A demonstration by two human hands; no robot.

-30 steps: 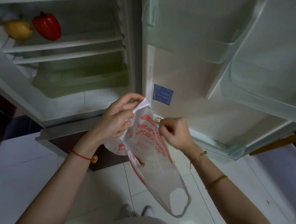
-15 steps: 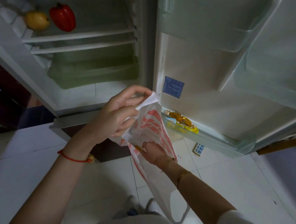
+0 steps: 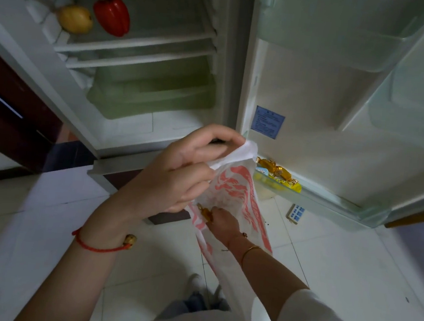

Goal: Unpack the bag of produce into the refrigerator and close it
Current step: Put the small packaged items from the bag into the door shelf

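A white plastic bag point(image 3: 239, 189) with red print hangs in front of the open refrigerator. My left hand point(image 3: 178, 172) grips its top edge and holds it up. My right hand point(image 3: 221, 220) reaches into the bag's mouth, fingers closed around a small golden wrapped item point(image 3: 205, 212). Several golden and yellow wrapped sweets point(image 3: 277, 175) lie in the lowest door shelf point(image 3: 331, 207). On a shelf inside the refrigerator sit a red pepper point(image 3: 112, 15) and a yellow fruit point(image 3: 75, 19).
The refrigerator door point(image 3: 342, 108) stands wide open to the right, with pale bins higher up. A green crisper drawer point(image 3: 152, 94) fills the cabinet's bottom. A small white-and-blue object point(image 3: 295, 213) lies on the white tiled floor. A dark cabinet point(image 3: 6, 112) is at left.
My right hand went from the bag's upper edge, at the door shelf, down into the bag. The camera moved closer and shifted left. The sweets on the door shelf came into view.
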